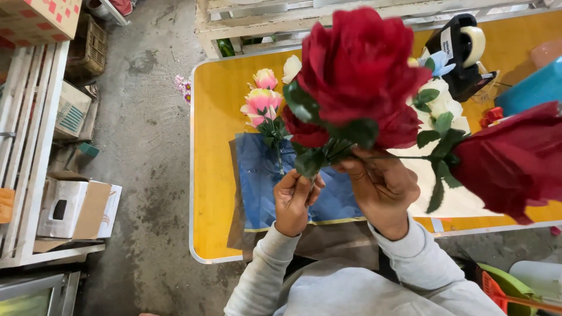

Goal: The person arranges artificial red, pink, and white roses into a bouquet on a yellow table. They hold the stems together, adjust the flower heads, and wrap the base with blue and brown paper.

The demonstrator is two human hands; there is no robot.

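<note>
My left hand point(294, 199) is closed around the stems of a bunch of artificial red roses point(357, 70), held up close over the yellow table point(213, 105). My right hand point(380, 187) grips one stem of the same bunch, just under the green leaves. Another red rose point(515, 158) sticks out to the right on a leafy stem. Under my hands a blue wrapping sheet point(257, 187) lies flat on the table. Pink and yellow artificial roses point(261, 102) lie on its far edge.
White artificial flowers point(442, 102) lie on a pale sheet at the right. A black tape dispenser point(462, 50) stands at the table's far right, beside a blue box point(535, 88). Cardboard boxes point(76, 208) and white wooden shelving point(29, 146) stand at the left on the concrete floor.
</note>
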